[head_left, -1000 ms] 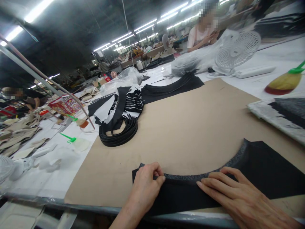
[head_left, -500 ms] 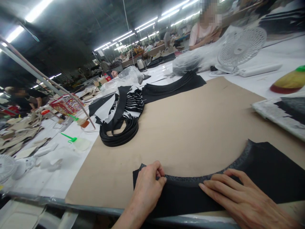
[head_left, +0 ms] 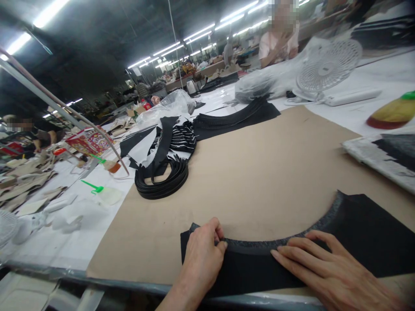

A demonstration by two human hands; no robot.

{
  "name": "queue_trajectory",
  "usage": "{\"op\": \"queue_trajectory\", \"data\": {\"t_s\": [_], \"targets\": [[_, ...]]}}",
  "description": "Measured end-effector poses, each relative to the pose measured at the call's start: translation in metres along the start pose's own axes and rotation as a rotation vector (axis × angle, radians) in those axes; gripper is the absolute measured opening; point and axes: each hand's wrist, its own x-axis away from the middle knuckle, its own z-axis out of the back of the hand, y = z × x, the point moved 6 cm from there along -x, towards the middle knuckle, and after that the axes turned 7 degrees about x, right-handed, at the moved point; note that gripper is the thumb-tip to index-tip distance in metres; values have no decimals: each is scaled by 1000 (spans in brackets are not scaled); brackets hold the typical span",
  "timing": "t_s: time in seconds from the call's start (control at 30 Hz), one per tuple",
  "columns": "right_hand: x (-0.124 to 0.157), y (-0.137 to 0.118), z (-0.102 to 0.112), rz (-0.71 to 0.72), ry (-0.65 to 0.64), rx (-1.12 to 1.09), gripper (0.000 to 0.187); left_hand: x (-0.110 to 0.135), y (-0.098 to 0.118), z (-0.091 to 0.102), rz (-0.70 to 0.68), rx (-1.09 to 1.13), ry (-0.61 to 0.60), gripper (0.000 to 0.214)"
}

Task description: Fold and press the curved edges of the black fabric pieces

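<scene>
A black curved fabric piece (head_left: pixel 366 233) with a grey textured edge lies on a brown cardboard sheet (head_left: pixel 259 172) at the near table edge. My left hand (head_left: pixel 202 259) pinches the curved edge near the piece's left end, thumb and fingers pressed together on it. Flat on the black fabric to the right rests my right hand (head_left: pixel 327 272), its fingers stretched out and pointing left along the curved edge.
A coil of black strips (head_left: pixel 162 181) and striped fabric (head_left: pixel 183 138) lie at the cardboard's far left; more black pieces (head_left: pixel 236 119) behind. A white fan (head_left: pixel 327 65), a brush (head_left: pixel 391 112) and a green-handled tool (head_left: pixel 94 188) are around. A person in pink works at the back.
Both hands stay on the black piece; the left hand has shifted very slightly along the curved edge. The view moved a little.
</scene>
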Motion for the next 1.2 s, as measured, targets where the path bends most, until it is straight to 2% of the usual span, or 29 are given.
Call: {"op": "queue_trajectory", "data": {"t_s": [0.17, 0.33, 0.47, 0.57, 0.67, 0.8, 0.93, 1.2], "targets": [[-3, -1, 2, 47, -36, 8, 47, 0, 4, 1, -20, -71, 1, 16], [-40, -20, 12, 1, -29, -109, 46, 2, 7, 1, -56, -132, 25, 19], [-63, -42, -6, -17, -102, -195, 44, 4, 9, -1, -85, -145, 32, 21], [-62, -51, -25, -9, -139, -177, 43, 6, 6, 2, -73, -137, 52, 20], [-57, -53, -34, 10, -140, -161, 40, 7, -4, 11, -39, -88, 78, 19], [-55, -50, -32, 9, -114, -131, 43, 7, -24, 27, -1, 49, 91, 12], [-60, -48, -32, 11, -112, -126, 35, 2, -42, 36, 24, 132, 86, 14], [-60, -46, -37, -4, -133, -151, 36, -3, -45, 35, 30, 165, 104, 19]]}}
